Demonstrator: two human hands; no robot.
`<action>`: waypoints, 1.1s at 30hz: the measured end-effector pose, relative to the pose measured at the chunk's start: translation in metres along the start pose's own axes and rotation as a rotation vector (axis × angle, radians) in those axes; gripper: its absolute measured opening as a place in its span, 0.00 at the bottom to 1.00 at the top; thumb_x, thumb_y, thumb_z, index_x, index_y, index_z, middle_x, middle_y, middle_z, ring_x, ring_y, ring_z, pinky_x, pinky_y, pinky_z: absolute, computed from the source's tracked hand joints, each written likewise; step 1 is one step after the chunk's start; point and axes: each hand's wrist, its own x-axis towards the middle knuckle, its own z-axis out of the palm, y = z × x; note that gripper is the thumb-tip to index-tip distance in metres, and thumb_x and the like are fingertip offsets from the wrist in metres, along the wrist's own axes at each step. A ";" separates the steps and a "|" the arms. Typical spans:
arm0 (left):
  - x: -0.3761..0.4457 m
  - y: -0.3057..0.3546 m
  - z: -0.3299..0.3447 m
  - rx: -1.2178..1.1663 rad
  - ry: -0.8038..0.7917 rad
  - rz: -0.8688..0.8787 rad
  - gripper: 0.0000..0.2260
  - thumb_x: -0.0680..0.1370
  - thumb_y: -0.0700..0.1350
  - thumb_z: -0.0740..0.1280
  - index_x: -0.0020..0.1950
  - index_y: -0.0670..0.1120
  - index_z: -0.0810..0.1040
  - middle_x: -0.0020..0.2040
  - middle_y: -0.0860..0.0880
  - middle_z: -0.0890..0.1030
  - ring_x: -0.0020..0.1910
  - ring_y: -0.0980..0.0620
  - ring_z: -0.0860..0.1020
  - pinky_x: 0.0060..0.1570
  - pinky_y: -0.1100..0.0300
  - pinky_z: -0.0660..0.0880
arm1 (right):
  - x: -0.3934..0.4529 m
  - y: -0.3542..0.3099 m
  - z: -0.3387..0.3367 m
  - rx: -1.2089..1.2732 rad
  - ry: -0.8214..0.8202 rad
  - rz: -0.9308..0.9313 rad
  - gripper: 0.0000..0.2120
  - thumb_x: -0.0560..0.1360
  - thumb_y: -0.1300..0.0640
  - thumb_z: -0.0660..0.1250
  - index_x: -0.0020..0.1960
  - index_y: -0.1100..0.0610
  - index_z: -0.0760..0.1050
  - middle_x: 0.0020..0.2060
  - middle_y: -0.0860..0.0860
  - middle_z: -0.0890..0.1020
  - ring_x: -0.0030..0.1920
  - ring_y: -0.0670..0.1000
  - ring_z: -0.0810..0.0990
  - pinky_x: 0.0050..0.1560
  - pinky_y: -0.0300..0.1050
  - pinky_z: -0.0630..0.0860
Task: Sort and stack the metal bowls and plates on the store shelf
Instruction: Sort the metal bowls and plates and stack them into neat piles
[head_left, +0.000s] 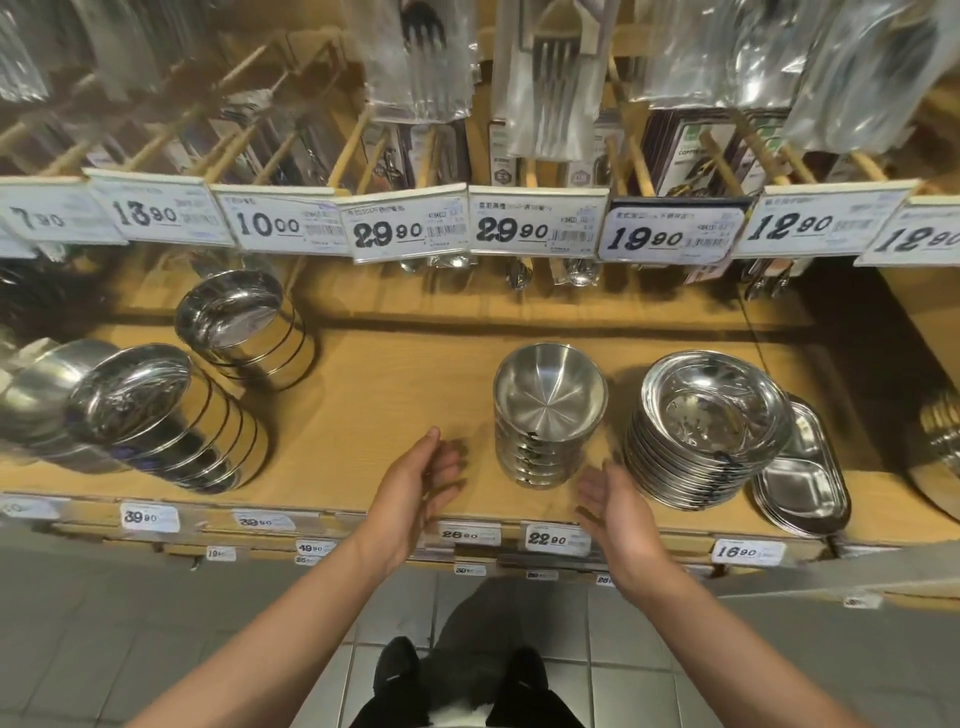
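Hands (415, 480) (615, 506) spread wide, empty, flanking bowl stack (548, 415), neither grip touching it.

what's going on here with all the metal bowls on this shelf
A person stands at a wooden store shelf of steel tableware. Both hands are open and empty: the left hand and right hand hover on either side of a stack of brushed bowls, touching nothing. To its right is a stack of shallow rimmed plates, beside divided trays. Two shiny bowl stacks sit to the left.
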 end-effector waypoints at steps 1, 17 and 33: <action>-0.005 -0.001 -0.009 0.003 0.014 -0.001 0.15 0.83 0.56 0.60 0.54 0.48 0.82 0.45 0.52 0.87 0.50 0.53 0.83 0.52 0.57 0.79 | -0.006 0.007 0.004 -0.013 -0.003 0.055 0.22 0.86 0.47 0.52 0.70 0.61 0.72 0.61 0.57 0.79 0.61 0.55 0.77 0.67 0.52 0.71; -0.035 0.032 -0.311 -0.088 0.322 0.143 0.09 0.82 0.43 0.61 0.44 0.46 0.77 0.35 0.52 0.83 0.35 0.58 0.83 0.37 0.63 0.78 | -0.033 0.027 0.286 -0.128 -0.320 0.021 0.12 0.84 0.49 0.60 0.57 0.56 0.75 0.48 0.51 0.81 0.47 0.48 0.79 0.51 0.41 0.75; 0.014 0.092 -0.348 -0.094 -0.068 0.061 0.27 0.74 0.72 0.61 0.64 0.58 0.81 0.56 0.54 0.86 0.59 0.50 0.81 0.54 0.53 0.79 | -0.036 0.041 0.397 -0.092 -0.418 -0.036 0.29 0.72 0.24 0.56 0.68 0.34 0.72 0.71 0.38 0.74 0.72 0.45 0.67 0.68 0.66 0.63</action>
